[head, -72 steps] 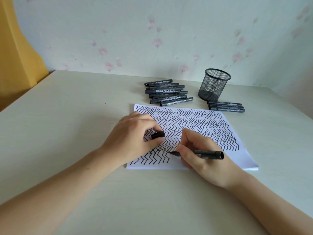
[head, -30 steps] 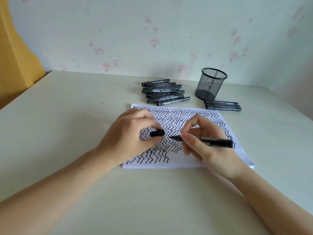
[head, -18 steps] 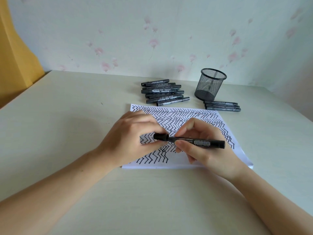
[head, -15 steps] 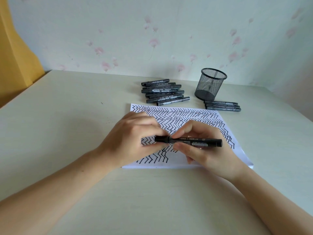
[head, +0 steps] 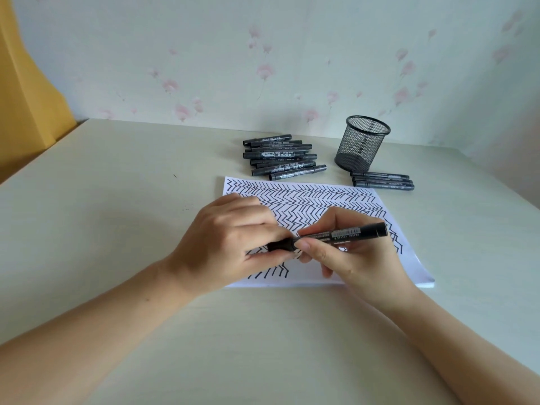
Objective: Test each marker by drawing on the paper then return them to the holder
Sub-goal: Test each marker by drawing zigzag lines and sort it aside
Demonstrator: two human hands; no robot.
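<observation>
At frame centre, the left hand [head: 230, 244] is pinching the cap [head: 280, 245] onto the marker [head: 342, 233], whose barrel the right hand [head: 350, 255] is gripping over the paper [head: 409, 258]. Pushing straight along the barrel should seat it. The mesh holder [head: 361, 147] is standing at upper right.

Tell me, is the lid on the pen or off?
On. The cap sits over the tip of the marker, pinched by the left hand while the right hand holds the barrel.
</observation>
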